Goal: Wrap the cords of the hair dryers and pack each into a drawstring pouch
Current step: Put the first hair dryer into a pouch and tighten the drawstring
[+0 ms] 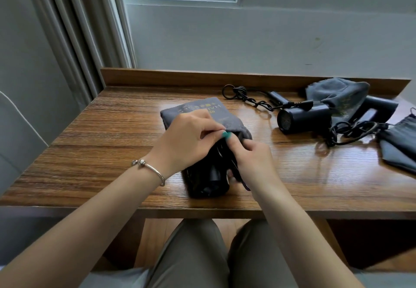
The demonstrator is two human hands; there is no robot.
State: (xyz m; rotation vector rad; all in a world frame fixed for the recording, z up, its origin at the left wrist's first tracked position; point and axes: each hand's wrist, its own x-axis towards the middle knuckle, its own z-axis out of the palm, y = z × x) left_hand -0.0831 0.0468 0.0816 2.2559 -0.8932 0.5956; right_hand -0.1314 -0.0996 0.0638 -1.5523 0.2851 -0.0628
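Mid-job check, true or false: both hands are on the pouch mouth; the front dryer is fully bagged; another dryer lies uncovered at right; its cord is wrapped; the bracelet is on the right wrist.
1. Both the left hand and right hand pinch the grey pouch mouth: true.
2. Front hair dryer fully bagged: false, its near end sticks out.
3. A second dryer lies uncovered at right: true.
4. Its cord is wrapped: false, it trails loose.
5. Bracelet on right wrist: false, left.
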